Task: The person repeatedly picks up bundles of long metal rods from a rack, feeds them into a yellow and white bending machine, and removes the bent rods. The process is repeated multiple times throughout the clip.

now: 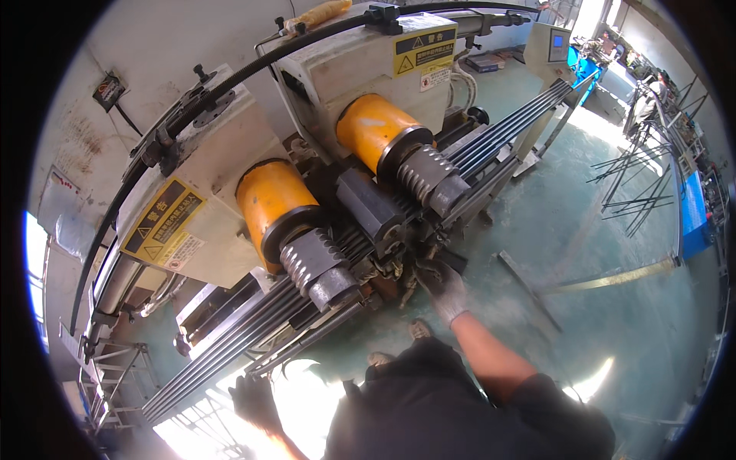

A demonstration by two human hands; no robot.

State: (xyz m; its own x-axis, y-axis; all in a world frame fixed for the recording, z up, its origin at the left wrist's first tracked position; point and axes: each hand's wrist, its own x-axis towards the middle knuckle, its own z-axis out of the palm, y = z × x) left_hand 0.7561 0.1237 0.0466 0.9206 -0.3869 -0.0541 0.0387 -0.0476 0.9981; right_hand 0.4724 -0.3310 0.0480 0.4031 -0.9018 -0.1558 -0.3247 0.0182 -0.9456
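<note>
I watch my right hand (443, 290) reach in at the front of the machine (345, 69); its gloved fingers are partly hidden, so I can't tell how far they open or what they pinch. Up and left of them sits a dark block (368, 203), flanked by two ribbed rollers (305, 257). The long metal rods (230, 349) pass behind those fingers, sloping down-left toward my left hand (258, 402), whose dark gloved fingers lie near them, their spread unclear to me.
</note>
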